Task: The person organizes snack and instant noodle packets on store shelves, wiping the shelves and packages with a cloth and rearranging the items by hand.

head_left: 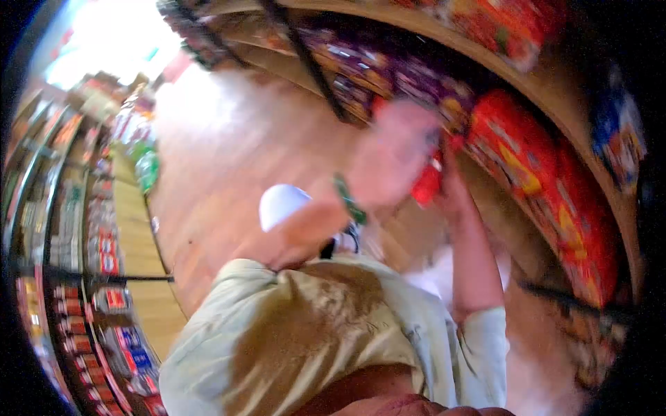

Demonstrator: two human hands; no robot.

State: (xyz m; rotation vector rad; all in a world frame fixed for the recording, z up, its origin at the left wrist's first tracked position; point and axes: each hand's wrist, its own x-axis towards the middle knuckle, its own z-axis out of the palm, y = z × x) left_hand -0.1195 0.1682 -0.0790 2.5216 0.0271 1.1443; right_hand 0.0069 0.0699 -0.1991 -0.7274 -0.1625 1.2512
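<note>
My left hand, with a green band round its wrist, reaches across to the right in front of the lower shelf. Motion smears its fingers, so their pose cannot be made out. Close against it, my right hand is closed on a small red packet. The packet's print is too blurred to read, and part of it is hidden behind my left hand. Large red bags lie on the shelf just right of my hands. Purple packets fill the shelf beyond them.
A curved-looking wooden shelf edge runs above the red bags. A blue packet shows at far right. Shelves of jars and boxes line the left side. A green bottle stands near the wooden floor.
</note>
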